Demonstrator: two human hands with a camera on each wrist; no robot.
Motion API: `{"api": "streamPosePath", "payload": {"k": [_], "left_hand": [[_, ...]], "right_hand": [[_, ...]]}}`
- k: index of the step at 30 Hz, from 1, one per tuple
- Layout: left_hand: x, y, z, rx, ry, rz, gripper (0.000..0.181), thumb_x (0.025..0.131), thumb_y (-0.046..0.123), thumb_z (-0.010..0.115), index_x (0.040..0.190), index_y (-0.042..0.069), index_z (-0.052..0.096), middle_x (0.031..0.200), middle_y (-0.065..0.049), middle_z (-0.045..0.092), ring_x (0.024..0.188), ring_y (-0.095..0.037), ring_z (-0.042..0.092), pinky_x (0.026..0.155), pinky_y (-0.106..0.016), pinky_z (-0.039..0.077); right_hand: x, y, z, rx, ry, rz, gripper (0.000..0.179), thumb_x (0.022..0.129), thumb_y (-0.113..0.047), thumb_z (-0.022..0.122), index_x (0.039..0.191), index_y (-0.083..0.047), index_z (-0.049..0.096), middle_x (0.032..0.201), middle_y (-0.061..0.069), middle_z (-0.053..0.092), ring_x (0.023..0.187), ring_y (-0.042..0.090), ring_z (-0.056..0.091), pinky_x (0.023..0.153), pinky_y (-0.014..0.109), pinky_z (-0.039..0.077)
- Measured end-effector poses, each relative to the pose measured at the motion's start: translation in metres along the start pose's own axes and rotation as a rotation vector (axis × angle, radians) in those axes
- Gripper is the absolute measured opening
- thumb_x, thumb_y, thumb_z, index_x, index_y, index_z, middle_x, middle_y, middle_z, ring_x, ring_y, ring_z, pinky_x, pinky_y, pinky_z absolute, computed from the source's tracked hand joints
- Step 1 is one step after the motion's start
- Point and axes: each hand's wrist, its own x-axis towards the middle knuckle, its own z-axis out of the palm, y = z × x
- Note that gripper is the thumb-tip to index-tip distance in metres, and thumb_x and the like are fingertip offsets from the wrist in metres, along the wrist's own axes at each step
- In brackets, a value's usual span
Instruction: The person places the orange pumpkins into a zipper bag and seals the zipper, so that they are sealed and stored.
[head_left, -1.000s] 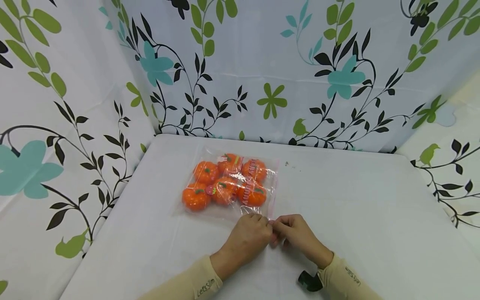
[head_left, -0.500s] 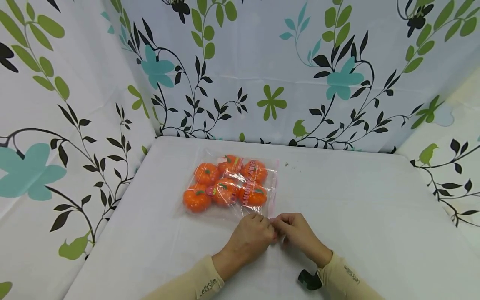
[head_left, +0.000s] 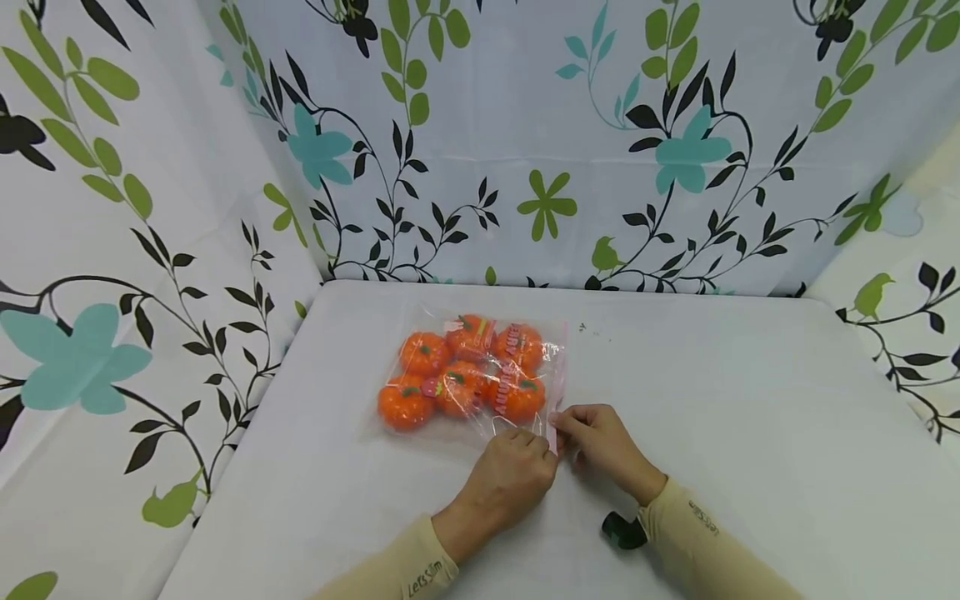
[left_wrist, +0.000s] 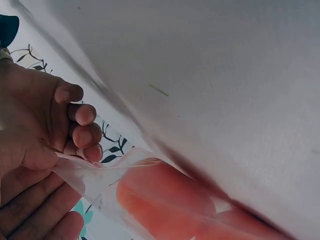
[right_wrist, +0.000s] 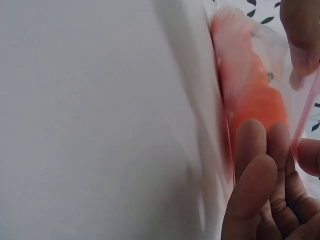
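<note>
A clear plastic zip bag (head_left: pixel 558 358) with a pink edge lies on the white table, full of several orange pumpkin-shaped pieces (head_left: pixel 517 396) with green stems. My left hand (head_left: pixel 510 473) grips the bag's near right corner; in the left wrist view its thumb (left_wrist: pixel 40 156) presses the edge against the fingers. My right hand (head_left: pixel 606 446) pinches the pink edge just above it, thumb and index finger on the strip. The right wrist view shows the pink zip strip (right_wrist: pixel 306 112) running up from the right hand's pinch, with the left hand (right_wrist: pixel 301 42) close by.
A dark green rounded object (head_left: pixel 624 531) sits by the right sleeve cuff. Patterned curtains (head_left: pixel 480 150) with leaves and flowers hang behind and on both sides of the table (head_left: pixel 720 392). Small dark marks (head_left: pixel 583 327) show on the tabletop right of the bag.
My right hand has moved a little up along the pink edge, away from the left hand's fingers, and more pink strip shows between them. The head view has shifted slightly.
</note>
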Motion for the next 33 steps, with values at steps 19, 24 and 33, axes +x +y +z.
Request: {"api": "streamPosePath", "payload": {"k": [19, 24, 33], "left_hand": [[-0.003, -0.003, -0.004, -0.061, 0.073, 0.031, 0.013, 0.086, 0.013, 0.074, 0.073, 0.017, 0.074, 0.074, 0.005, 0.068, 0.072, -0.008, 0.067, 0.069, -0.025, 0.056], [-0.004, 0.000, -0.004, -0.064, 0.069, 0.071, 0.013, 0.086, 0.012, 0.073, 0.074, 0.018, 0.074, 0.073, 0.005, 0.066, 0.072, -0.008, 0.065, 0.069, -0.025, 0.055], [-0.005, 0.008, -0.005, -0.078, 0.065, 0.113, 0.016, 0.086, 0.011, 0.069, 0.072, 0.018, 0.071, 0.069, 0.006, 0.062, 0.066, -0.007, 0.061, 0.065, -0.023, 0.053]], "right_hand": [[0.034, -0.006, -0.011, -0.018, 0.135, 0.075, 0.031, 0.102, -0.023, 0.058, 0.089, 0.001, 0.073, 0.075, 0.009, 0.068, 0.065, 0.021, 0.063, 0.051, 0.028, 0.049], [0.044, 0.001, -0.024, 0.015, 0.170, 0.113, 0.034, 0.105, -0.026, 0.053, 0.096, 0.003, 0.070, 0.079, 0.009, 0.070, 0.068, 0.020, 0.067, 0.052, 0.028, 0.051], [0.067, 0.010, -0.051, 0.017, 0.183, 0.181, 0.040, 0.107, -0.032, 0.049, 0.113, 0.005, 0.065, 0.091, 0.011, 0.070, 0.076, 0.020, 0.068, 0.059, 0.028, 0.056]]}}
